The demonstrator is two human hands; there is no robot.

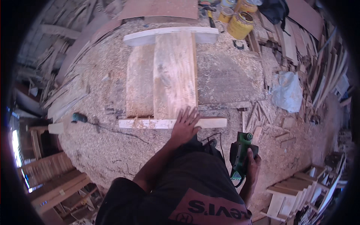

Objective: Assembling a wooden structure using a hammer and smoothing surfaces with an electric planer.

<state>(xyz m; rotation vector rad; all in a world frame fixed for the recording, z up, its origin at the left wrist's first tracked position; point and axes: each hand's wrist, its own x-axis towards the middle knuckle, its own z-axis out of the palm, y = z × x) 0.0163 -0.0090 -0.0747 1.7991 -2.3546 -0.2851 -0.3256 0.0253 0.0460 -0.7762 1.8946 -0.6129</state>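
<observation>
My left hand (186, 122) lies flat with its fingers spread on the near end of a wide pale board (174, 75), over the crosswise wooden bar (150, 123) there. The board runs away from me to a second crosswise bar (172, 34) at its far end. Off to my right side, my right hand (253, 165) is closed round the handle of a green electric planer (241, 155), held clear of the board. Part of its grip is hidden behind the tool. Loose shavings lie along the near bar.
Shavings cover the floor. A blue-green power tool (79, 117) with a cord lies at left. Yellow cans (240, 26) and a hammer (211, 17) are at the far right of the board. A whitish sack (287, 91), scrap wood and stacked planks stand at right; wooden furniture (56, 176) is at lower left.
</observation>
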